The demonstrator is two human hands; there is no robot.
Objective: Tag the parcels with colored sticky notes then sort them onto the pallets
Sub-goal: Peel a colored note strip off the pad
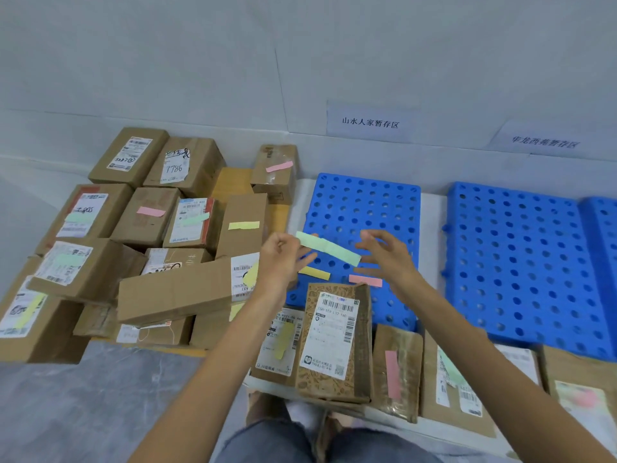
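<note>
My left hand (282, 259) pinches one end of a pale green sticky note (329, 247), held in the air above the blue pallet (360, 208). My right hand (384, 259) hovers at the note's other end with fingers spread; I cannot tell whether it touches the note. Below the hands stands a patterned brown parcel (335, 342) with a white shipping label and no coloured note. A yellow note (314, 273) and a pink note (365, 281) lie on the pallet just behind it.
A heap of tagged cardboard parcels (147, 235) fills the left. More tagged parcels (397, 370) line the front edge on the right. A second blue pallet (521, 262) lies further right. Two paper signs (370, 122) hang on the wall.
</note>
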